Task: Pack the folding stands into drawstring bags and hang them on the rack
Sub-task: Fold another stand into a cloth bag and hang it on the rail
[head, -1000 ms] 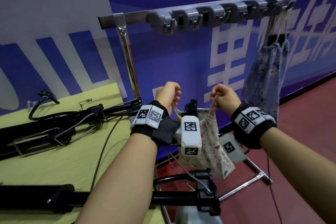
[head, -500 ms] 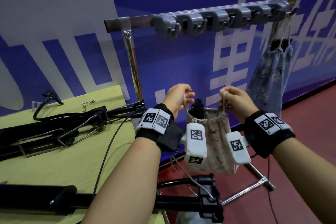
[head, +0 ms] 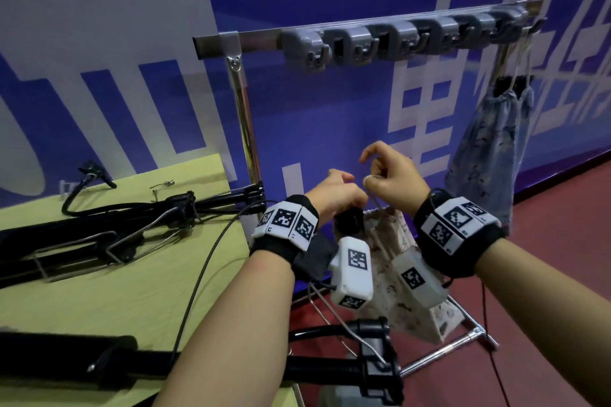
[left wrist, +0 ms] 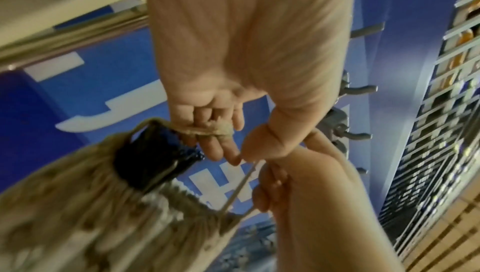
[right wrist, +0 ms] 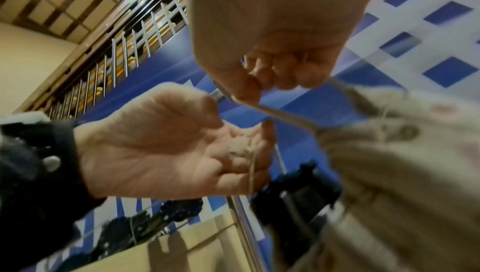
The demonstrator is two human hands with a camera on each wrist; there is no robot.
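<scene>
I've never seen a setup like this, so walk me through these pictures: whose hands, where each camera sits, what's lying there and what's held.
No machine here: a person works with bare hands, wearing a camera on the head and one on each wrist. The white tagged boxes on black bands are those wrist cameras.

The head view looks down at both hands. The left hand and right hand hold a beige bag by its cord, in front of a rack with grey hooks. A black stand pokes out of the bag's gathered mouth. The two wrist views show the same grip from below, blurred.

On the table lie more folded black stands. A blue bag already hangs at the rack's far right.
</scene>
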